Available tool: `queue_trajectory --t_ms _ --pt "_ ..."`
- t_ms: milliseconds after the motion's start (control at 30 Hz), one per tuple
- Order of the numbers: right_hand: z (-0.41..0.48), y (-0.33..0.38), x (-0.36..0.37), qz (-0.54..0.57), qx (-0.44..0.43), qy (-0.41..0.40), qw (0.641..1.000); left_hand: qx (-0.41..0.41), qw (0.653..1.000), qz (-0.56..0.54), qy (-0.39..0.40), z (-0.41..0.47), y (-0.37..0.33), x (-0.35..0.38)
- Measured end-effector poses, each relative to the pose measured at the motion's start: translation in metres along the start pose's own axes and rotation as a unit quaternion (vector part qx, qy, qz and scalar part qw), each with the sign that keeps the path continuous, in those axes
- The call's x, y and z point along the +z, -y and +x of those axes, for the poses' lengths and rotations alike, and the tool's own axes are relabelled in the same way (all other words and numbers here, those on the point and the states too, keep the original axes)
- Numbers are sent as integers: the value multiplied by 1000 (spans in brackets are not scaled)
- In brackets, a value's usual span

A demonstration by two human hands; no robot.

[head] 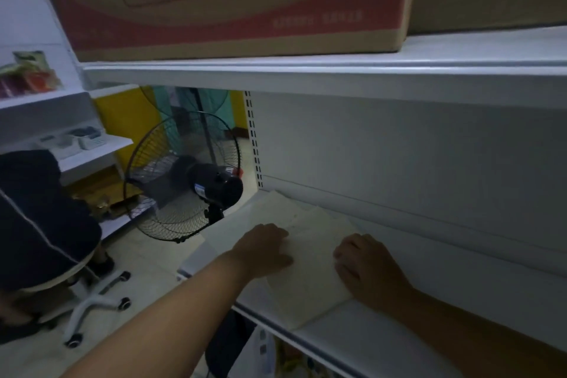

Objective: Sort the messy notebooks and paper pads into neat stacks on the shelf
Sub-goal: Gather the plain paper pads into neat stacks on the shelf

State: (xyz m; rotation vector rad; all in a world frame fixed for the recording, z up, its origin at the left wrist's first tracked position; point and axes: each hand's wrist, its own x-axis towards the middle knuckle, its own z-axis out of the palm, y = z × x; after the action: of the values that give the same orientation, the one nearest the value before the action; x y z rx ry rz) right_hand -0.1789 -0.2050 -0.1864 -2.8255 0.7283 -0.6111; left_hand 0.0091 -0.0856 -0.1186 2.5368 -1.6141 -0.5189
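Pale paper pads lie in a loose, skewed pile on the white shelf. More pale sheets spread behind them toward the shelf's left end. My left hand rests on the left edge of the top pad, fingers lying flat along it. My right hand sits on the pad's right edge with its fingers curled down against the paper. In the dim light I cannot tell whether either hand grips the pad.
A red and tan cardboard box stands on the upper shelf. A black standing fan is left of the shelf end. A person in dark clothes sits on a wheeled stool at the left.
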Motion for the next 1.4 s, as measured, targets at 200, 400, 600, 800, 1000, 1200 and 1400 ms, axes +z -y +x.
queue_trajectory --t_ms 200,400,600,800,1000,1200,1400 --pt "-1 -2 0 21 36 -23 999 4 983 -128 133 34 -3 -20" --pt "-6 -2 -1 31 170 -95 980 83 875 -405 252 31 15 -24" --pt "24 48 -6 -10 311 -159 937 73 778 -615 105 33 104 -42" --pt "71 146 40 -28 334 157 929 33 738 -674 20 38 174 -39" --pt "71 162 55 -82 358 225 903 9 732 -680 47 33 205 -27" --pt "55 185 38 -38 333 117 935 6 724 -684 91 28 215 -25" --pt "81 241 38 -110 215 -86 967 28 742 -659 122 18 189 -24"
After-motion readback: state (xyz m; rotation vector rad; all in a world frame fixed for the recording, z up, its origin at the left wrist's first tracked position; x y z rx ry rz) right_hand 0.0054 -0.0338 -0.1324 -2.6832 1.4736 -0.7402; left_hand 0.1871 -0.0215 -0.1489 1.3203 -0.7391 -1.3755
